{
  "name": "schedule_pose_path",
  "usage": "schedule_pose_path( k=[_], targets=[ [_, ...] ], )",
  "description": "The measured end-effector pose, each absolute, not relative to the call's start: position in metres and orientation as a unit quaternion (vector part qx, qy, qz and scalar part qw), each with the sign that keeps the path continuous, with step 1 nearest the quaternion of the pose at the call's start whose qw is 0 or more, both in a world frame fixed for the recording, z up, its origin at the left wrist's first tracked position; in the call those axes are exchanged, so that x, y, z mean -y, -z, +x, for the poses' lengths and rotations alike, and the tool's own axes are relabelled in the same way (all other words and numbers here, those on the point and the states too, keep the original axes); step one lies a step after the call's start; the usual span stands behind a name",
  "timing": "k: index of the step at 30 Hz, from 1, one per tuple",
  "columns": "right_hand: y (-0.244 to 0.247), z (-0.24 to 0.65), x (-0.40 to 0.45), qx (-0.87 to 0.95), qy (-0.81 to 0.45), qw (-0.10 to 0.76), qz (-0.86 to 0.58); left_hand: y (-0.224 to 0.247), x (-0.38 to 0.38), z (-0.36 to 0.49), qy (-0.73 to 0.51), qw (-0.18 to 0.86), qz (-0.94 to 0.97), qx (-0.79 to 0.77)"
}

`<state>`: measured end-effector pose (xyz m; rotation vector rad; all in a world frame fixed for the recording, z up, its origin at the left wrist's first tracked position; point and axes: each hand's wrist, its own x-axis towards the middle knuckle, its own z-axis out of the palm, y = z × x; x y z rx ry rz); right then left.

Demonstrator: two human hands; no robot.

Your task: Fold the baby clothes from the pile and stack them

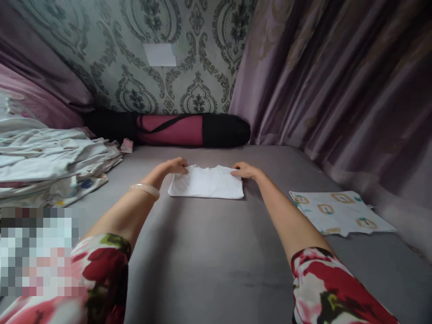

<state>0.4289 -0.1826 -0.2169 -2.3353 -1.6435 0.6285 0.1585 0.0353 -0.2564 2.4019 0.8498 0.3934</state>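
A white folded cloth [206, 184], which looks like a small garment, lies flat on the grey sheet [209, 238] in front of me. My left hand [177, 165] grips its far left corner, fingers curled over the edge. At the far right corner my right hand [245, 170] pinches the fabric between thumb and fingers. The cloth's near edge is straight and rests on the sheet, while its far edge is uneven between my hands. A pale bangle [144, 191] circles my left wrist.
Piled white clothes [50, 150] lie at the left, with a small pink object [127, 145] beside them. A folded patterned cloth [340, 212] rests at the right. Along the wall stretches a black and red long bag [168, 129]. Purple curtains [286, 81] hang at the right.
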Motion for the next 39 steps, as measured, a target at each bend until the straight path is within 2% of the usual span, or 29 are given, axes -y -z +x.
schedule_pose_path(
  k=[3, 4, 9, 12, 15, 18, 22, 26, 32, 36, 39],
  targets=[
    [0.202, 0.431, 0.197, 0.555, -0.265, 0.202, -0.762, 0.236, -0.030, 0.147, -0.061, 0.313, 0.899, -0.299],
    [0.195, 0.432, 0.201, 0.553, -0.280, 0.230, -0.750, 0.225, -0.026, 0.142, -0.066, 0.329, 0.895, -0.295],
    [0.159, 0.433, 0.225, 0.563, -0.264, 0.341, -0.705, 0.168, 0.006, 0.118, -0.163, 0.375, 0.876, -0.254],
    [0.151, 0.429, 0.241, 0.575, -0.207, 0.371, -0.699, 0.157, 0.031, 0.108, -0.246, 0.337, 0.877, -0.238],
    [0.166, 0.422, 0.264, 0.590, -0.150, 0.339, -0.718, 0.173, 0.059, 0.099, -0.292, 0.246, 0.892, -0.243],
    [0.201, 0.410, 0.294, 0.620, -0.144, 0.279, -0.719, 0.207, 0.091, 0.085, -0.271, 0.178, 0.917, -0.233],
    [0.246, 0.392, 0.333, 0.696, -0.100, 0.225, -0.675, 0.245, 0.127, 0.064, -0.213, 0.144, 0.949, -0.181],
    [0.265, 0.382, 0.356, 0.738, -0.045, 0.190, -0.646, 0.264, 0.140, 0.048, -0.178, 0.125, 0.963, -0.158],
    [0.281, 0.389, 0.354, 0.744, 0.001, 0.196, -0.639, 0.258, 0.150, 0.042, -0.142, 0.101, 0.969, -0.177],
    [0.290, 0.367, 0.317, 0.697, 0.041, 0.208, -0.685, 0.238, 0.167, 0.068, -0.168, 0.096, 0.955, -0.226],
    [0.284, 0.330, 0.279, 0.682, 0.042, 0.186, -0.706, 0.236, 0.177, 0.099, -0.161, 0.078, 0.952, -0.250]
  ],
)
